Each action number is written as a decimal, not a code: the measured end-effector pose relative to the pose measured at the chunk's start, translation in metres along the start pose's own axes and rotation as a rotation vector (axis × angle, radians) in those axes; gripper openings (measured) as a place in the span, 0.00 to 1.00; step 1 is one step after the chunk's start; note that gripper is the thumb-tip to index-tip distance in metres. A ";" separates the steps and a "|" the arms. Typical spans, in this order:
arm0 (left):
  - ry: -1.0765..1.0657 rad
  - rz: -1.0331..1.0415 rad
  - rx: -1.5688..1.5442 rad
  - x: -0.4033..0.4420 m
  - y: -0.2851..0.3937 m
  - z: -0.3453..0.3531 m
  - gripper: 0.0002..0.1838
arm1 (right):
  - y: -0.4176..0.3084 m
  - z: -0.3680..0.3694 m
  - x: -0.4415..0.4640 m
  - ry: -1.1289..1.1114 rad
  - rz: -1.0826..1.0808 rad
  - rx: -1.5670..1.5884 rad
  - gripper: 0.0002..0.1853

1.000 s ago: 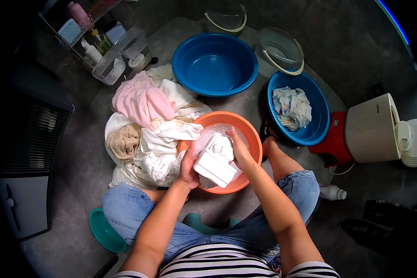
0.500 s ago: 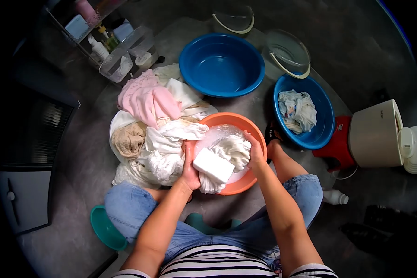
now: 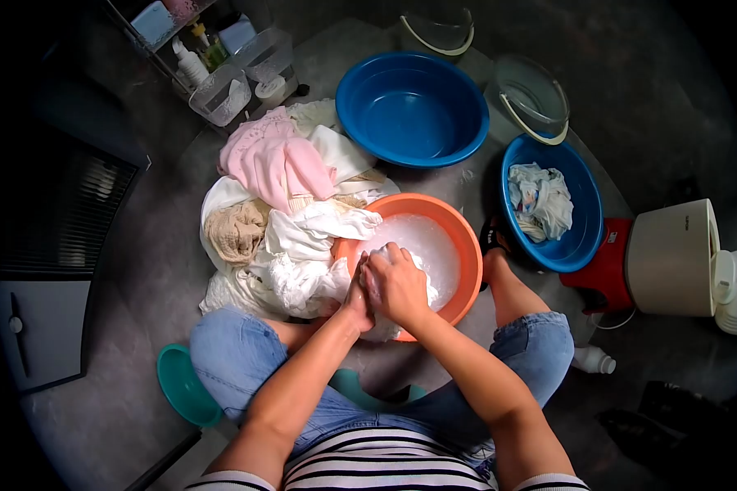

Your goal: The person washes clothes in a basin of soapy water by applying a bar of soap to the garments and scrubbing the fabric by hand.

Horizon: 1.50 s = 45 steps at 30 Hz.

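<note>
An orange basin (image 3: 465, 245) of cloudy, sudsy water sits between my legs. Over its near left side my two hands are pressed together around a bunched white cloth (image 3: 381, 331). My left hand (image 3: 357, 301) is closed on the cloth from the left. Lying over it from the right, my right hand (image 3: 401, 282) has bent fingers closed on the same cloth. Most of the cloth is hidden under the hands; parts show below them and to their right. The white block seen earlier is out of sight.
Left of the basin lies a heap of white, beige and pink laundry (image 3: 274, 159). Behind stands a large blue basin (image 3: 413, 106); at right, a smaller blue basin (image 3: 585, 221) holds wet clothes. A green basin (image 3: 180, 385) sits by my left knee, a white bottle (image 3: 594, 360) by my right.
My right hand has moved left from the basin's right side onto my left hand, both now squeezing the cloth. The white block has gone from view. The view has shifted slightly.
</note>
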State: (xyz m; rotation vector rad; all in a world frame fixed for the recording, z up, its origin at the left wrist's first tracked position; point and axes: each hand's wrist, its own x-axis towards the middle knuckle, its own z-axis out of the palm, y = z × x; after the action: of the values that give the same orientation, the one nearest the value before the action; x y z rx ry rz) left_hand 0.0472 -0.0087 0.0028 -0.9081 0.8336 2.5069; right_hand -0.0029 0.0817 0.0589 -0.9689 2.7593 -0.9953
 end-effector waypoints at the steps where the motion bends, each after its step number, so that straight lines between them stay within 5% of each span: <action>1: 0.038 0.006 0.030 -0.008 0.007 0.010 0.46 | 0.002 0.001 0.003 0.016 0.026 0.005 0.09; 4: 0.127 -0.109 0.023 -0.026 0.027 0.033 0.46 | 0.016 0.005 0.013 0.059 0.165 0.025 0.11; 5: -0.027 -0.048 -0.062 -0.012 0.015 0.017 0.47 | 0.029 0.009 0.015 0.062 0.243 0.040 0.11; 8: 0.069 0.117 -0.047 -0.004 -0.001 0.017 0.45 | 0.067 0.016 0.010 0.048 0.461 0.111 0.14; 11: -0.046 0.068 -0.102 0.005 -0.002 0.002 0.45 | 0.063 0.012 -0.001 0.094 0.508 0.236 0.15; 18: -0.154 -0.113 -0.200 -0.001 0.016 -0.004 0.49 | -0.005 -0.021 -0.019 -0.022 -0.050 0.149 0.15; 21: -0.123 -0.103 -0.070 0.001 0.007 -0.007 0.47 | -0.010 -0.018 -0.011 0.008 -0.112 0.070 0.13; 30: -0.060 -0.050 -0.038 -0.012 0.006 0.022 0.35 | 0.085 0.016 0.017 0.293 0.456 0.223 0.15; 33: -0.195 -0.024 -0.212 -0.004 0.015 0.002 0.32 | 0.090 0.007 0.010 0.144 0.804 1.032 0.20; 34: -0.163 0.019 -0.187 -0.007 0.021 0.009 0.34 | 0.080 0.000 0.009 0.013 0.829 0.982 0.22; 36: 0.024 0.137 -0.033 -0.012 0.028 0.026 0.37 | 0.048 -0.001 -0.001 0.101 0.619 0.855 0.22; 39: 0.062 -0.009 -0.050 -0.012 0.030 0.021 0.34 | 0.012 -0.011 -0.008 0.121 0.218 0.424 0.21; 45: 0.023 0.061 -0.009 -0.006 0.015 0.007 0.28 | 0.017 -0.006 0.004 0.134 0.211 0.262 0.14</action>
State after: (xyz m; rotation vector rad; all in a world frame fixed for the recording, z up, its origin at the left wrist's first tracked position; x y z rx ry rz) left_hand 0.0410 -0.0164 0.0173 -0.9293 0.8702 2.5588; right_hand -0.0171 0.0928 0.0537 -0.5810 2.6672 -1.3820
